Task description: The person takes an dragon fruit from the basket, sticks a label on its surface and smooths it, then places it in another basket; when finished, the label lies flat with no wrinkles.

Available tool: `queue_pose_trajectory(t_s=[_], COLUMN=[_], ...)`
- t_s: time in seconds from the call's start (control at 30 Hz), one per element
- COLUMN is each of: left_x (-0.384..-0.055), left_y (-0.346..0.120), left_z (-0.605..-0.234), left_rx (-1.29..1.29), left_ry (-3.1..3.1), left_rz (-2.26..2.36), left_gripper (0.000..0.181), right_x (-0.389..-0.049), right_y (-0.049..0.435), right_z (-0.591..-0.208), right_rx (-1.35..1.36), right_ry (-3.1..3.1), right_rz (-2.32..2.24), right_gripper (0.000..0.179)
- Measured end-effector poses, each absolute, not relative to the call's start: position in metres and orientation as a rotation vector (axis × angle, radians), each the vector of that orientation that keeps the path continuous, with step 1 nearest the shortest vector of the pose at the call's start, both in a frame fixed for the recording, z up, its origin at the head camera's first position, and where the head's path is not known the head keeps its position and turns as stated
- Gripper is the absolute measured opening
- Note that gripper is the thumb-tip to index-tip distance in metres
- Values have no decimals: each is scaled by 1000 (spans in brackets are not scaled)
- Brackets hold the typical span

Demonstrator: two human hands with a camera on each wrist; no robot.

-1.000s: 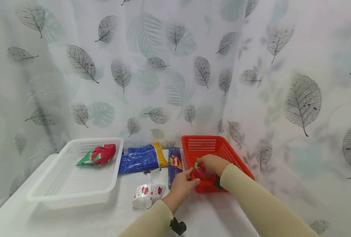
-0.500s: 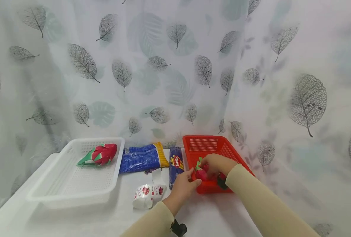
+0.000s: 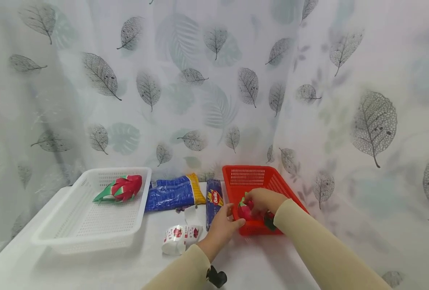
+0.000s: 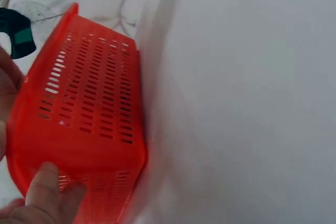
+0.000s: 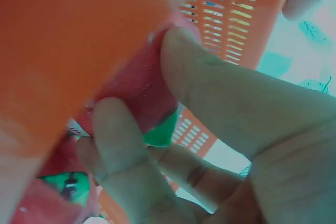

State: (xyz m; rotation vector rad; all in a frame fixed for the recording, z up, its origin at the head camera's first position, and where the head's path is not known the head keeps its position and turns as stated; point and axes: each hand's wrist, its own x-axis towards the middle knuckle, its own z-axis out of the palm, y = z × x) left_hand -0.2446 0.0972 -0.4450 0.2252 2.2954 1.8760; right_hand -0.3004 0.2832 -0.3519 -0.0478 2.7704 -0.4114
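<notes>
In the head view my right hand [image 3: 264,200] reaches into the red plastic basket [image 3: 247,177]. Its thumb and fingers pinch a dragon fruit [image 5: 142,85], red with green tips, which shows close up in the right wrist view. Below it, another red fruit [image 5: 58,198] with a green leaf lies partly hidden. My left hand [image 3: 220,228] holds the basket's near left corner, fingers on the side wall and thumb at the front rim. The left wrist view shows fingertips [image 4: 44,184] against the slotted outer wall.
A white basket [image 3: 91,241] at left contains a larger dragon fruit [image 3: 126,188]. Between the baskets lie a blue and yellow packet [image 3: 172,194], a Barilla spaghetti packet [image 3: 213,201] and a curled white label strip [image 3: 175,237]. A leaf-print curtain [image 3: 214,88] hangs behind.
The view has shifted very slightly. Both hands stay at the red basket, and the fruit under the right hand has barely moved.
</notes>
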Motion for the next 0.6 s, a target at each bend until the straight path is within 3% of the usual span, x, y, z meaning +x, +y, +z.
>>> queue_pose_trajectory(t_s=[0.13, 0.33, 0.6], left_x=[-236, -212, -198], left_y=[78, 27, -47], left_z=[-441, -415, -395], left_rx=[222, 451, 502], left_ry=[2272, 2312, 2743], left_rz=[1907, 1853, 1480], left_gripper=[79, 79, 36], right_x=[-302, -299, -288], right_y=[286, 292, 295], right_z=[-355, -349, -340], right_rx=[-91, -149, -98], right_ry=[2745, 2753, 2783], right_rz=[-384, -311, -344], right_gripper=[63, 68, 63])
